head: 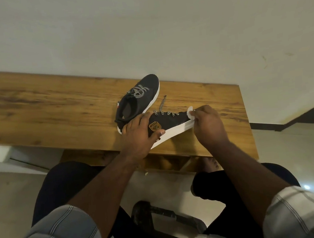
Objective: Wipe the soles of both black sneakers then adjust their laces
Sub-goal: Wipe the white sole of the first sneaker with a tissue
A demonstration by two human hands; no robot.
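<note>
I am seated at a long wooden worktop (pixel 53 102) with a warm, streaked grain, pushed against a pale wall. My left hand (pixel 139 134) grips the heel end of a black fabric sneaker with a white rubber sole (pixel 169 122), fingers curled over the collar and thumb pressed against the side just beside a gold shield-shaped badge (pixel 155 126). I hold this shoe tipped on its side near the front edge of the worktop, its white sole edge turned toward me and its toe pointing to my right. My right hand (pixel 208 125) pinches a small white wad of wiping material (pixel 190 113) between curled fingertips and holds it against the toe end, where the dark upper meets the white sole. The black-and-white patterned laces (pixel 164 109) of this shoe lie loose, one end trailing away across the wood.

The second black sneaker with a white sole (pixel 140 99) stands upright just behind the first, touching it or nearly so at the heel, its toe pointing toward the wall and its patterned laces bunched over the tongue. My striped short sleeves (pixel 56 236) frame the bottom of the view.
</note>
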